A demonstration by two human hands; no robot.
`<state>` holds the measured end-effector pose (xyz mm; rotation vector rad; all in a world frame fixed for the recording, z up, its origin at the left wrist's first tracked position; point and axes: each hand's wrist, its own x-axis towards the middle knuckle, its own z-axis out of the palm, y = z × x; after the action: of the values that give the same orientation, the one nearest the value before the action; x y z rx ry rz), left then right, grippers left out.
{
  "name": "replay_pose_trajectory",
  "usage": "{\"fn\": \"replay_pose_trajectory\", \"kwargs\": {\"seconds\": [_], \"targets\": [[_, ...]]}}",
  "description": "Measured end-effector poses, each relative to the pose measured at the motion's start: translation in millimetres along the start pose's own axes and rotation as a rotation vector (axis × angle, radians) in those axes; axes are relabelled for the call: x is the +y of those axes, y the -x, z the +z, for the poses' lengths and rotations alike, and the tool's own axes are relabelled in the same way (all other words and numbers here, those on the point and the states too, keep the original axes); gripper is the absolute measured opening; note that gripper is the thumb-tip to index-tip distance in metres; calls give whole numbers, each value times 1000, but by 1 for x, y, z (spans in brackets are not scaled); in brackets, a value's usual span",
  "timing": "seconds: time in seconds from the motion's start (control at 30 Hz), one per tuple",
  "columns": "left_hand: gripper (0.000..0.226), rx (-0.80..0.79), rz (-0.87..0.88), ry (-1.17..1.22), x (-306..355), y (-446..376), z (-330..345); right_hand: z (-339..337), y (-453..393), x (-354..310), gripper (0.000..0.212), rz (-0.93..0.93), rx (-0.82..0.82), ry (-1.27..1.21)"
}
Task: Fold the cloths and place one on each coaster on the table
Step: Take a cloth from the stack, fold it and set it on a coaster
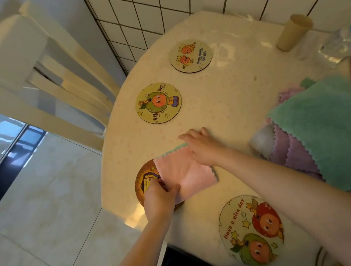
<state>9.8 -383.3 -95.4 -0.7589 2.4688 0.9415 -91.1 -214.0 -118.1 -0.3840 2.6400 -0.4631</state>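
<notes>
The left hand (pixel 159 196) pinches the near corner of a folded pink cloth (pixel 184 172), thumb on top and fingers curled under the edge. The right hand (pixel 201 146) lies flat and open on the far side of the same cloth and presses it down. A bit of green edge peeks out just under the right fingertips. The pink cloth sits partly on a brown coaster (pixel 146 181), which shows just past the left hand and is mostly covered.

Beyond the right hand, two more round coasters lie bare on the table (pixel 221 95): a green fruit coaster (pixel 158 102) and, farther off, an orange fruit coaster (pixel 190 55). Under the right arm, close to the person, is a "Have a nice day" coaster (pixel 250 229), also bare.

To the right of the right hand is a pile of cloths, with a big green cloth (pixel 330 132) on top of purple cloths (pixel 293 155). A white chair (pixel 34 68) stands to the left of the left hand.
</notes>
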Motion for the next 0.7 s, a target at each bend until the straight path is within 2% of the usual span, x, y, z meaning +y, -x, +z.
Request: {"fn": "replay_pose_trajectory", "kwargs": {"seconds": [0.07,0.2,0.37,0.43,0.57,0.7], "targets": [[34,-20,-15,-18,3,-1,0,-1,-5,2,51,-34,-45,83],[18,-122,-62,-6,4,-7,2,-1,-9,4,43,-12,-120,117],[20,-267,-88,190,-3,-12,-5,-8,-15,4,42,57,-229,185],[27,-352,-85,280,-2,-12,-14,-18,-14,5,40,74,-254,52],[40,-568,-137,636,6,-26,-41,-51,-9,3,50,206,-251,-602],[31,-568,-80,740,31,-62,-62,-76,-15,14,45,318,-184,-894]]}}
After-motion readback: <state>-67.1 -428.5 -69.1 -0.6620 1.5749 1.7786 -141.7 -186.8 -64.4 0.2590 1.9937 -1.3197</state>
